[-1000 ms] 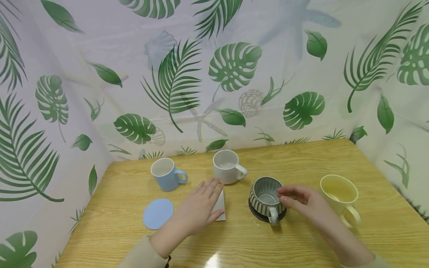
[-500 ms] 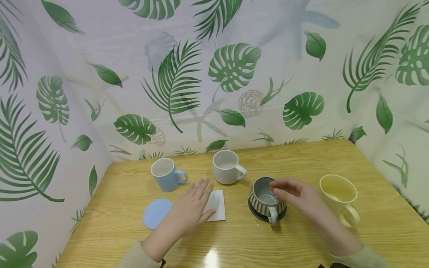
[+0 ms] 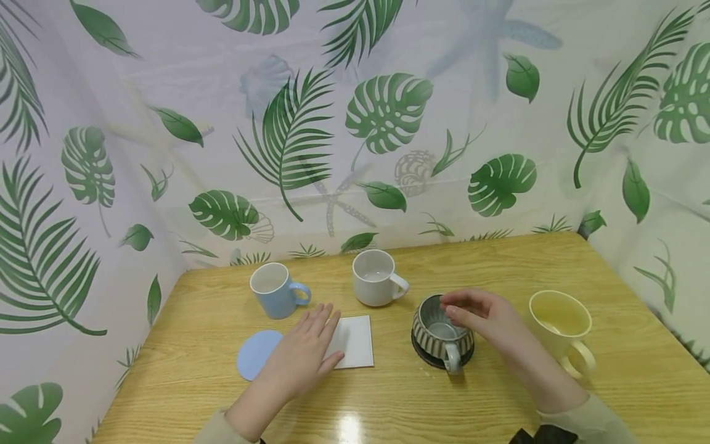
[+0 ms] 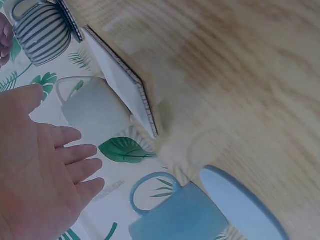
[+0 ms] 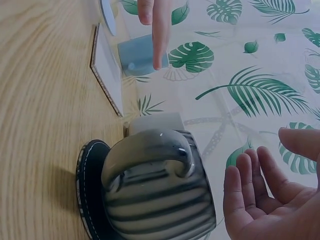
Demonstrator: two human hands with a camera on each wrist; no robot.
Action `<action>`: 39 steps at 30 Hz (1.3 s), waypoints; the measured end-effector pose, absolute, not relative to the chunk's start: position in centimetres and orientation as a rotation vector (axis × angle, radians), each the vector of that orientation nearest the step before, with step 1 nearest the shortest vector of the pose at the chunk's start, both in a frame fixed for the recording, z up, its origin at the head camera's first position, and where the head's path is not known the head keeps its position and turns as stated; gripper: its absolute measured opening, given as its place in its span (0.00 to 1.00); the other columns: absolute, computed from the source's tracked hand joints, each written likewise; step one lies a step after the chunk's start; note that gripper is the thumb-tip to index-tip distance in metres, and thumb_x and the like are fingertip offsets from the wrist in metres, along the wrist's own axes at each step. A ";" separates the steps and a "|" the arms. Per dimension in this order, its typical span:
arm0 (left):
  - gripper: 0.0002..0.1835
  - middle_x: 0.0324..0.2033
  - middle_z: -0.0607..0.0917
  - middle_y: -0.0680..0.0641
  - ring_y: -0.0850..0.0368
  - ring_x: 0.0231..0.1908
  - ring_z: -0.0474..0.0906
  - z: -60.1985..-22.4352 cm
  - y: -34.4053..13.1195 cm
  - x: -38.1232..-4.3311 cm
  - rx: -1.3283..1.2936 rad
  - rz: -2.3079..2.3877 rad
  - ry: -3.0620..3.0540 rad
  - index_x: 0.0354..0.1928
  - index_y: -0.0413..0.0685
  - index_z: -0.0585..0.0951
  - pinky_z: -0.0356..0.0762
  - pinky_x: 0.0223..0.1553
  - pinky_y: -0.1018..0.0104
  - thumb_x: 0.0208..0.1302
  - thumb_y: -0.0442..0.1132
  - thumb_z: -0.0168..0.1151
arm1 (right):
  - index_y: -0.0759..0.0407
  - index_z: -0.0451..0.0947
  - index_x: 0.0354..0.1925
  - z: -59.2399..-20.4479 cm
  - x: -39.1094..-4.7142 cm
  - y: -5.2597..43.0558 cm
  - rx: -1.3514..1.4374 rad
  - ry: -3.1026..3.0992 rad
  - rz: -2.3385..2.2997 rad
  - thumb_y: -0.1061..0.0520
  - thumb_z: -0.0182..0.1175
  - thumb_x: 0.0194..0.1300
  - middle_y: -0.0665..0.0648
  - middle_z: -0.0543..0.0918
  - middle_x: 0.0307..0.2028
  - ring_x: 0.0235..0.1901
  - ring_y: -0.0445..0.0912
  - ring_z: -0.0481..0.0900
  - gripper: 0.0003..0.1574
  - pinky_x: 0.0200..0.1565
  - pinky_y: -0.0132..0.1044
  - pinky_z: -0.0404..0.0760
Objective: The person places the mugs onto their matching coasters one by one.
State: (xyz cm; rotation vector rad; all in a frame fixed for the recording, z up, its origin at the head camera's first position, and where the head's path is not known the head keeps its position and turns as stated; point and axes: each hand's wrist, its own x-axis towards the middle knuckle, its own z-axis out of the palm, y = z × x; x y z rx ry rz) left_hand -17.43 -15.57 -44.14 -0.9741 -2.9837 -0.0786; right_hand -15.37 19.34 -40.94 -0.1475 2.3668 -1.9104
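On a black coaster (image 5: 94, 162) sits a striped mug (image 3: 439, 334), probably stiff and fragile, best held by its handle (image 3: 453, 357), the right hand (image 3: 490, 319) loosely curved above it, the left hand (image 3: 299, 354) outstretched, both grasping nothing.

Tabletop (image 3: 421, 413), head view: bright, evenly lit; compact white glare patch at 6 o'clock.
Backdrop (image 3: 222, 142), head view: cool lilac cast at 9 o'clock; warmer cream tone at 3 o'clock.
Yellow mug (image 3: 560, 324), head view: slight wide-angle outward lean at 4 o'clock; outline clear.
Wood grain (image 4: 250, 60), left wrist view: dimmer and hazy; streaks soft and smeared at 2 o'clock.
Striped mug (image 5: 160, 205), right wrist view: glossy highlights along handle; bands legible.
Black coaster (image 5: 87, 200), right wrist view: soft-edged shadow on wood toward 8 o'clock.
Blue mug (image 5: 140, 55), right wrist view: low contrast, detail soft near 12 o'clock.
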 end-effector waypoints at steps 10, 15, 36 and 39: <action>0.38 0.80 0.65 0.32 0.37 0.81 0.60 -45.1 -16.6 -17.6 -0.932 -0.132 -3.016 0.80 0.34 0.63 0.60 0.82 0.42 0.81 0.54 0.55 | 0.72 0.78 0.63 -40.9 -16.5 18.8 -0.128 2.389 -1.854 0.56 0.63 0.77 0.67 0.86 0.59 0.46 0.28 0.84 0.25 0.51 0.28 0.86; 0.38 0.79 0.65 0.31 0.36 0.81 0.61 -45.3 -17.1 -17.7 -0.926 -0.137 -3.025 0.79 0.33 0.64 0.61 0.81 0.41 0.82 0.53 0.55 | 0.73 0.77 0.64 -40.9 -17.2 18.5 -0.128 2.369 -1.835 0.56 0.64 0.78 0.69 0.84 0.61 0.47 0.29 0.84 0.26 0.52 0.27 0.86; 0.41 0.80 0.63 0.31 0.36 0.81 0.59 -46.6 -18.1 -18.9 -0.937 -0.041 -3.119 0.79 0.33 0.64 0.60 0.82 0.42 0.79 0.56 0.59 | 0.71 0.78 0.63 -39.6 -19.8 17.0 -0.137 2.398 -1.714 0.54 0.62 0.78 0.70 0.83 0.61 0.49 0.40 0.84 0.25 0.58 0.39 0.87; 0.42 0.80 0.63 0.32 0.37 0.82 0.58 -46.7 -18.0 -19.1 -0.946 -0.021 -3.133 0.80 0.33 0.64 0.59 0.82 0.42 0.78 0.57 0.59 | 0.71 0.78 0.63 -39.5 -20.0 17.0 -0.144 2.399 -1.717 0.54 0.63 0.78 0.69 0.84 0.59 0.48 0.38 0.84 0.25 0.56 0.36 0.87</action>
